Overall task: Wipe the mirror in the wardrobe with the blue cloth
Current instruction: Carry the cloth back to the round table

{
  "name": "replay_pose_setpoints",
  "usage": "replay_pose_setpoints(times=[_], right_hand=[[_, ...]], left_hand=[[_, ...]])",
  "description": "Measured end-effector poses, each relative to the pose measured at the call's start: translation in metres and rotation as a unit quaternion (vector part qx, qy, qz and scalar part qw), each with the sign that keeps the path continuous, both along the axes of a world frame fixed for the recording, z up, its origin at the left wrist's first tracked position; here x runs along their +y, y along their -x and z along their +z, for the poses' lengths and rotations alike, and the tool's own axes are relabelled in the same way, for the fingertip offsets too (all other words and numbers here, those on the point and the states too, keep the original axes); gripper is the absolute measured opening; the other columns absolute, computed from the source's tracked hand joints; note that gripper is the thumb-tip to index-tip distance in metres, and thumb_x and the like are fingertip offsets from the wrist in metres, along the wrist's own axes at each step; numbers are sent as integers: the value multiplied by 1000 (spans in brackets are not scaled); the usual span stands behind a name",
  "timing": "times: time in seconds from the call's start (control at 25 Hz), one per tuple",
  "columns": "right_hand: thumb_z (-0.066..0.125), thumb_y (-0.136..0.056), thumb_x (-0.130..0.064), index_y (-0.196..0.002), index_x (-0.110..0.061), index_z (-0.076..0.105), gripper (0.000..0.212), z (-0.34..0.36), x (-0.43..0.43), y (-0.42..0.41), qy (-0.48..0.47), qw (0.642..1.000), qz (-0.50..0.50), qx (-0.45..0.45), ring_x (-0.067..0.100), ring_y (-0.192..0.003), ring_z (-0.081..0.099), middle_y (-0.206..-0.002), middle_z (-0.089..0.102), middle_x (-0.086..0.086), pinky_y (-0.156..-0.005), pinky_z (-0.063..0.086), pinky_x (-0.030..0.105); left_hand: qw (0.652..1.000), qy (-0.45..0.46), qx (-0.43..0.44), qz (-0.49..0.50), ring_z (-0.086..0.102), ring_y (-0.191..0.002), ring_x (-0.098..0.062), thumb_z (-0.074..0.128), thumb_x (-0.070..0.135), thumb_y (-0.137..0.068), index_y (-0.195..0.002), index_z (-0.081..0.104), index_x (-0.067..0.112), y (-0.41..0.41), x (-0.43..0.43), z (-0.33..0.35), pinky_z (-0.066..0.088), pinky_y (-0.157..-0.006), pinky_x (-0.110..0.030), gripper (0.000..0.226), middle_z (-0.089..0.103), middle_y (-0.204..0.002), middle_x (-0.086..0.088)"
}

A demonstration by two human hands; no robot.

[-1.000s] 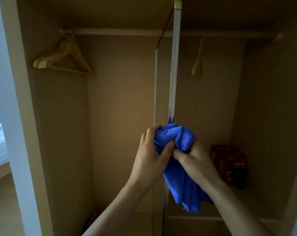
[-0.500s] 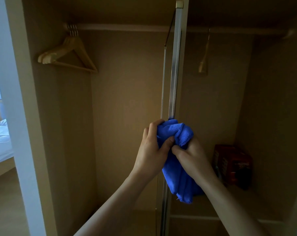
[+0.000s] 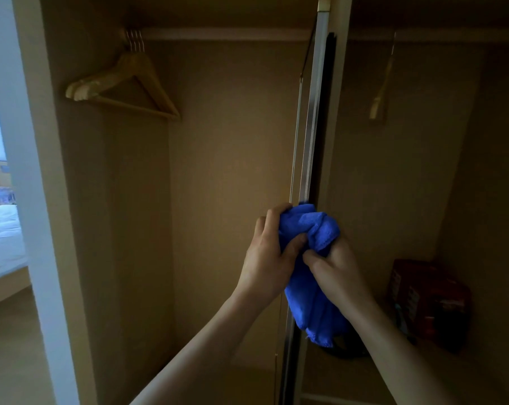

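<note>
The mirror (image 3: 311, 127) stands edge-on in the middle of the wardrobe, so I see only its thin metal frame and not its glass face. The blue cloth (image 3: 314, 293) is bunched up against that edge at about mid height, and its lower part hangs down. My left hand (image 3: 269, 258) grips the cloth from the left, thumb pressed into the fabric. My right hand (image 3: 333, 270) grips it from the right, fingers curled into the folds. Both hands meet at the mirror's edge.
Several wooden hangers (image 3: 124, 83) hang from the rail at the upper left, and one more hanger (image 3: 380, 92) hangs at the right. A red box (image 3: 425, 299) sits on the wardrobe floor at the right. A bed (image 3: 0, 241) shows past the left wardrobe wall.
The view has swung left and come closer to the wardrobe. Both hands keep their hold on the cloth at the mirror's edge, shifted slightly upward.
</note>
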State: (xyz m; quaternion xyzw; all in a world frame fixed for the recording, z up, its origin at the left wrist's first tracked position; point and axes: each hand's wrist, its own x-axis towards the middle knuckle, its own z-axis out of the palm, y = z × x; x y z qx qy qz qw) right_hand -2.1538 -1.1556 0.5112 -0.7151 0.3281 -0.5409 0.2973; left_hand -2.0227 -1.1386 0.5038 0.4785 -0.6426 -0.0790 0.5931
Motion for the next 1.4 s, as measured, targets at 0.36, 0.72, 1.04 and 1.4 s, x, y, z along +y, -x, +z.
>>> replay_pose_setpoints(times=[0.36, 0.72, 1.04, 1.4], right_hand=[[54, -87, 9, -93, -27, 56, 36, 0, -54, -4, 10, 1000, 23, 4, -6, -69, 65, -79, 62, -7, -57, 47, 8], [56, -88, 6, -107, -14, 57, 27, -2, -86, -13, 21, 1000, 8, 12, -11, -70, 62, -84, 60, -6, -58, 45, 5], [57, -88, 5, -98, -28, 60, 35, -12, -83, -9, -33, 999, 21, -2, -3, -76, 67, -82, 68, -6, -60, 48, 9], [70, -84, -19, -100, -33, 69, 22, -77, -41, 2, -158, 987, 20, -38, 14, -92, 73, -99, 76, -2, -71, 58, 21]], left_hand=[[1000, 4, -12, 18, 50, -115, 7, 65, 29, -97, -141, 43, 34, -5, -52, -2, 42, -87, -3, 49, 52, -131, 10], [1000, 7, -2, 6, 58, -117, -11, 64, 26, -99, -140, 43, 31, -11, -82, -4, 52, -99, -35, 47, 56, -132, 5], [999, -14, 10, -38, 60, -115, -4, 64, 40, -96, -140, 40, 43, -18, -83, -21, 56, -95, -33, 50, 57, -132, 13], [976, -114, 140, -125, 66, -101, 7, 69, 67, -80, -133, 34, 53, -24, -48, -91, 62, -78, -28, 65, 63, -117, 27]])
